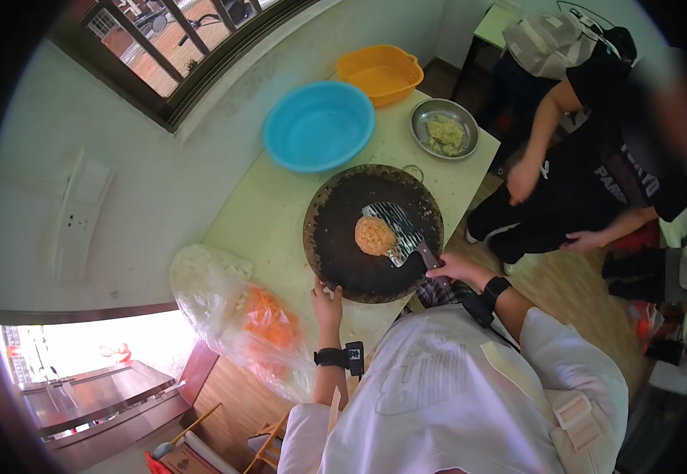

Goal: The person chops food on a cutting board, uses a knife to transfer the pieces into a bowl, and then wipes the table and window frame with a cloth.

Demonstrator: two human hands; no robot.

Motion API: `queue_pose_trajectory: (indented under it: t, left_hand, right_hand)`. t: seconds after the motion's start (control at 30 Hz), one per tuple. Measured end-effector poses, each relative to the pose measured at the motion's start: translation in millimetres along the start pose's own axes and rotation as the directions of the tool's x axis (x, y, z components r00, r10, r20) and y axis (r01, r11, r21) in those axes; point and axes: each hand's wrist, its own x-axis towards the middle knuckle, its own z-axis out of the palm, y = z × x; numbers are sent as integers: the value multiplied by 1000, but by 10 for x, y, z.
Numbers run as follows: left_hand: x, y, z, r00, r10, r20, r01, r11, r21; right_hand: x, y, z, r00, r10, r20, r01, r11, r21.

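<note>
My right hand (456, 269) is closed around the dark riveted handle of a cleaver (408, 229). Its broad, shiny blade, streaked with light and dark bands, lies over a round dark chopping board (339, 265). Against the blade's left side sits a small mound of finely minced, pale orange food (373, 236). At the board's near left edge is my left hand (327, 304), its fingers apart and touching the rim. A metal ring (414, 171) is fixed to the board's far edge.
Left of the board lie clear plastic bags, one with orange shreds (271, 322). Behind stand a blue basin (318, 126), a yellow basket (381, 73) and a metal bowl (418, 126) holding pale green chopped food. A person in black (596, 150) stands right of the table.
</note>
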Motion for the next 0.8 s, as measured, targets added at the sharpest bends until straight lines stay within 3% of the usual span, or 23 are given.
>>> queue_pose_trajectory:
  t: [0.23,0.3,0.4,0.47,0.53,0.63,0.8]
  left_hand:
    - [-151,-67,-79,993,-19,-115,12,998,-60]
    - [-263,-123,-74,986,-52,-157,43,997,-60]
    - [-522,-162,-24,972,-125,-198,116,992,-55]
    - [-683,-104,38,964,-167,-205,161,986,-46]
    - [-799,6,159,950,-232,-208,222,973,-68]
    - [-885,184,362,946,-228,-231,225,974,-40]
    - [-1108,548,630,927,-177,-329,165,984,-65]
  right_hand:
    - [69,-49,-90,996,-36,86,47,990,-129]
    - [63,-138,-213,983,28,180,26,958,-287]
    - [168,22,-455,987,-91,134,143,879,-454]
    - [217,229,-598,988,-123,94,150,910,-387]
    - [185,429,-756,976,-214,-45,201,959,-199]
    - [40,720,-979,986,-160,-36,157,984,-87]
    - [-29,1354,-1211,997,-23,80,28,997,-74]
